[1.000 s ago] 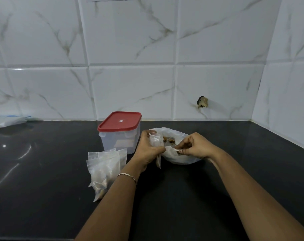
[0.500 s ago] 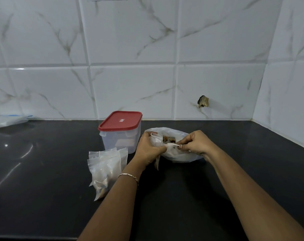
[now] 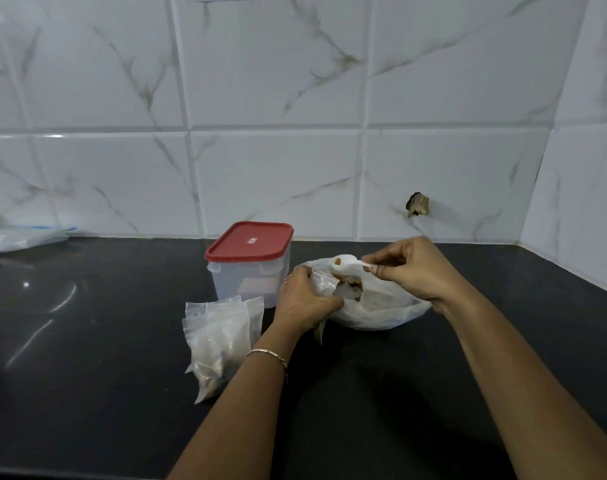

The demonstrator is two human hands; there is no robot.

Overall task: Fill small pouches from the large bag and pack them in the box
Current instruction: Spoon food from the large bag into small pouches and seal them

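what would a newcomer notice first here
The left hand grips a small pouch at the mouth of the large white bag, mid-counter, while the right hand pinches the bag's rim. Left of them stands a closed red-lidded box, a heap of pouches before it.

No writing can be read. The red lid (image 3: 239, 249) of the box (image 3: 248, 287), just beyond and left of the left hand (image 3: 304, 303), carries a small white label (image 3: 252, 241), its print too small to make out.
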